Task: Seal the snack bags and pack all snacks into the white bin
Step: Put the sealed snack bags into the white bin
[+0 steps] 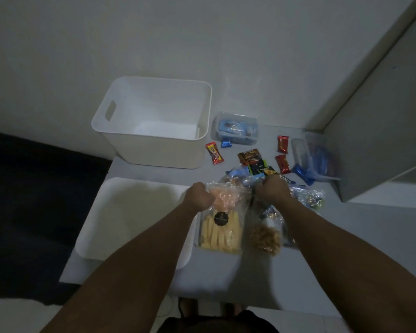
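On a grey table [226, 280] by a pale wall, both hands [198, 195] grip a snack bag [222, 227].

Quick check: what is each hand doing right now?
Left hand: grips the top left of the clear snack bag.
Right hand: grips the bag's top right.
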